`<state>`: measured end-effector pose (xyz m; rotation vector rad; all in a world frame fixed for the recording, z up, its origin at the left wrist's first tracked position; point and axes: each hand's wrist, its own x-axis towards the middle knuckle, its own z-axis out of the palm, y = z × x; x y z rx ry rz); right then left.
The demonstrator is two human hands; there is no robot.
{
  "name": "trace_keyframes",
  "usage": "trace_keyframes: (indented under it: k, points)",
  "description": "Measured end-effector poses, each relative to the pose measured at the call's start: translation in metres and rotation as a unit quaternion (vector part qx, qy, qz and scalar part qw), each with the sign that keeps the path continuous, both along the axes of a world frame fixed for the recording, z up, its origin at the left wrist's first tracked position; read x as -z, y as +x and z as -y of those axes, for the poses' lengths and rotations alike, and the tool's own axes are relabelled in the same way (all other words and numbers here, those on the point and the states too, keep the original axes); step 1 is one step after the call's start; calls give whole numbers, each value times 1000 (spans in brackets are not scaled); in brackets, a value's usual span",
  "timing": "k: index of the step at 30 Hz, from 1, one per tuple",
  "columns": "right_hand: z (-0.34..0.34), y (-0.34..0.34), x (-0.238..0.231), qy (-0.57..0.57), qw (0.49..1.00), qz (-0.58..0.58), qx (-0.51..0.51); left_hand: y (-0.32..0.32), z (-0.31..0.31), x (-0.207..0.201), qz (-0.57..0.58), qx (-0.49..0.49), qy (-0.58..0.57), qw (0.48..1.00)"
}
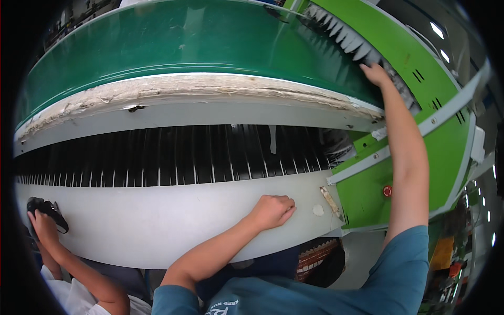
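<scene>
My left hand (pixel 273 211) rests on the white worktop (pixel 157 210) with its fingers curled into a loose fist, and nothing shows in it. My right arm stretches far forward to the right. At its end my right hand (pixel 375 75) is closed beside a row of pale, pointed fringe strips (pixel 350 41) along the opening of a green machine housing (pixel 420 76). Whatever its fingers may hold is hidden. Just left of that hand runs a glossy green conveyor belt (pixel 184 39), with the fringe reflected in it. A frayed whitish layer (pixel 210 85) lines the belt's near edge.
Dark slats (pixel 173 155) fill the gap between belt and worktop. A worn, tape-wrapped tool (pixel 329 199) and a round white piece (pixel 318 210) lie at the worktop's right end. A red button (pixel 387 190) sits on the housing. At left, a co-worker's hand (pixel 44 227) grips a black object (pixel 48 211).
</scene>
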<state>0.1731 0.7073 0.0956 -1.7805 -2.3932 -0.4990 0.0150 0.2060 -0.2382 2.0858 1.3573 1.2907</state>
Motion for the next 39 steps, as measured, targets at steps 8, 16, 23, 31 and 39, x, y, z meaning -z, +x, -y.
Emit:
trace_keyframes:
  k: [8, 16, 23, 31, 39]
  points:
    - [-121, 74, 35, -145, 974, 117, 133, -10, -5, 8, -14, -29, -13, 999]
    - [-136, 189, -56, 3, 988, 130, 79, 13, -6, -2, 22, 49, 35, 998]
    - [206, -121, 11, -162, 898, -177, -369, -24, 1, 1, 20, -115, 7, 993]
    - [217, -110, 39, 14, 898, -250, -362, -30, -99, 0, -170, -290, -72, 939]
    - [239, -113, 32, 73, 856, -320, -399, -81, -150, 23, -56, -292, -139, 945]
